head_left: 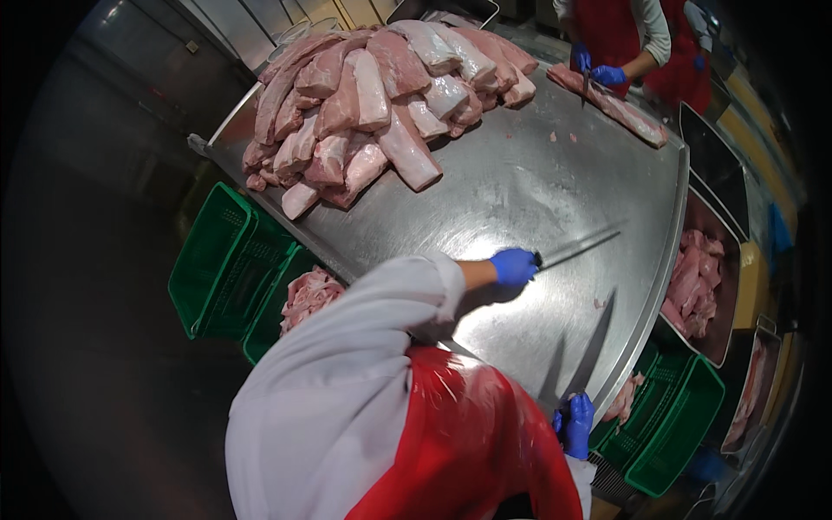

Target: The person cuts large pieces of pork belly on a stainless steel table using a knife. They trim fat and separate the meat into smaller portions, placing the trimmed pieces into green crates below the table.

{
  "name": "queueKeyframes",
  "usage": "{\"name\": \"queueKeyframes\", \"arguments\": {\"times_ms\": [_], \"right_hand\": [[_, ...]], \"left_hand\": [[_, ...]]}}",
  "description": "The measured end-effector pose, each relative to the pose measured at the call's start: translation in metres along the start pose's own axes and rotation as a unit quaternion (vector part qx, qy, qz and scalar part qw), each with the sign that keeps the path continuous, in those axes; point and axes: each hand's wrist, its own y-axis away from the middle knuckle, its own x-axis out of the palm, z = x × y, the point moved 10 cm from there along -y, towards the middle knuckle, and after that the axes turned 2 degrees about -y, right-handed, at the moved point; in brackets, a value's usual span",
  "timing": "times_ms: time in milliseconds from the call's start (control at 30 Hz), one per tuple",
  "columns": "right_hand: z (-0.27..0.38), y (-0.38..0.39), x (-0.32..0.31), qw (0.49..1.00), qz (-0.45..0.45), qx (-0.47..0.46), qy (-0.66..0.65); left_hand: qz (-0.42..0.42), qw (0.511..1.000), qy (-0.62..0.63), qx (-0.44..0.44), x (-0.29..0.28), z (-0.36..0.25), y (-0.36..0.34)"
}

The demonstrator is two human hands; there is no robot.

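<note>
My left hand (515,266), in a blue glove, is closed around the dark handle of a long thin rod (577,250), like a sharpening steel, pointing right across the steel table (511,199). My right hand (575,425), also gloved, grips a long knife (594,342) near the table's front right, its blade pointing up and away. Beyond my hands, a large pile of pale pink meat slabs (368,95) covers the table's back left. A few small scraps lie on the metal surface.
Green crates (208,269) at left and another (680,425) at lower right, some holding meat pieces. Metal bins (728,295) with meat line the right. At back right, a co-worker's blue-gloved hands (607,74) hold a knife at a long meat strip (628,113); another person stands behind.
</note>
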Motion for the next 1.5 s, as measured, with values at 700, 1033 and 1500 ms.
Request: {"name": "queueKeyframes", "arguments": {"times_ms": [700, 1033, 1500], "right_hand": [[-0.019, -0.033, 0.112, 0.973, -0.212, -0.062, 0.067], [0.006, -0.072, 0.232, 0.981, -0.098, -0.072, 0.153], [-0.029, -0.069, 0.21, 0.979, -0.133, -0.042, 0.146]], "left_hand": [[-0.657, 0.628, -0.268, -0.32, -0.582, 0.471, 0.33], [-0.45, 0.779, 0.056, -0.432, -0.646, 0.584, 0.327], [-0.183, 0.939, 0.292, -0.019, -0.273, 0.256, 0.194]]}}
